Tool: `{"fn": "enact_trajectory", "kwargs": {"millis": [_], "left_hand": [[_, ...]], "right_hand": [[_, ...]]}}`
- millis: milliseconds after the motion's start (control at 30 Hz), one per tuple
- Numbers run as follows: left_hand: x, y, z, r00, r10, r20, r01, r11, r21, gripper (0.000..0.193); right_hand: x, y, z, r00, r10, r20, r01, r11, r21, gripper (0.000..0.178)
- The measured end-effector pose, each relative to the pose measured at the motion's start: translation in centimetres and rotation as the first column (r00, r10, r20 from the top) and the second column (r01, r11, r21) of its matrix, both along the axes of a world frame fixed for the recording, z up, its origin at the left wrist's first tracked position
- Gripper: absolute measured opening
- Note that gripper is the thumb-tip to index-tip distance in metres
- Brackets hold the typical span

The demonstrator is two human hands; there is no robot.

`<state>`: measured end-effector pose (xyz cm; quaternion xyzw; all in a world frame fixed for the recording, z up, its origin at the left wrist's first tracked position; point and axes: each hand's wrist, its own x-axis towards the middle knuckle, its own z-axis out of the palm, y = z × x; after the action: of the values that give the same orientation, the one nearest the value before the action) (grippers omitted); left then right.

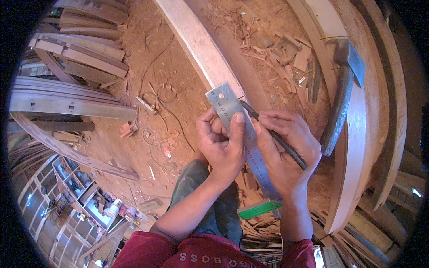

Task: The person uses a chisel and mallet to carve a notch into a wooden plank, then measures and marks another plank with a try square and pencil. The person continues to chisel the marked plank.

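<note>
A steel try square (261, 172) with numbered marks and a green stock (259, 209) lies along a pale, curved wooden beam (203, 42). My left hand (223, 138) grips the blade near its holed end, thumb on top and fingers curled under its left side. In my right hand (288, 149) is a dark pencil (286, 145), pinched between thumb and fingers. Its tip meets the wood close to the blade's right edge, beside a short dark line across the beam. Part of the blade and the beam beneath are hidden by my hands.
At right, a hammer-like tool (342, 94) with a metal head and worn wooden handle rests on curved timbers (353, 165). Stacked planks (71, 100) stand at left. A cable (149, 105) and wood chips (286, 58) litter the brown floor. A compartmented box (91, 196) sits lower left.
</note>
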<state>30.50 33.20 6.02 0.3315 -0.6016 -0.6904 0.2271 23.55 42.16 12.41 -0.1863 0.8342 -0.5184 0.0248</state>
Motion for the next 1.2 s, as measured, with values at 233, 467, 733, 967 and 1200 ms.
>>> {"fn": "enact_trajectory", "kwargs": {"millis": [233,467,733,967,1200], "left_hand": [[-0.1,0.2,0.0,1.000,0.027,0.012,-0.028,0.999,0.020,0.039],[0.2,0.0,0.1,0.999,0.014,0.042,-0.014,1.000,0.004,0.040],[0.2,0.0,-0.1,1.000,0.004,0.016,-0.004,1.000,0.014,0.038],[0.0,0.1,0.1,0.999,-0.003,0.040,0.004,1.000,-0.023,0.038],[0.0,0.0,0.1,0.999,0.019,0.047,-0.018,1.000,-0.015,0.039]], "right_hand": [[1.0,1.5,0.9,0.996,-0.012,0.084,0.010,1.000,0.027,0.016],[1.2,1.3,1.4,0.994,-0.003,0.108,-0.003,0.999,0.054,0.016],[1.9,2.3,2.2,0.989,0.003,0.146,-0.014,0.997,0.072,0.015],[3.0,3.3,2.7,0.988,-0.060,0.142,0.047,0.995,0.091,0.016],[3.7,4.5,2.6,0.985,-0.066,0.156,0.050,0.993,0.107,0.018]]}}
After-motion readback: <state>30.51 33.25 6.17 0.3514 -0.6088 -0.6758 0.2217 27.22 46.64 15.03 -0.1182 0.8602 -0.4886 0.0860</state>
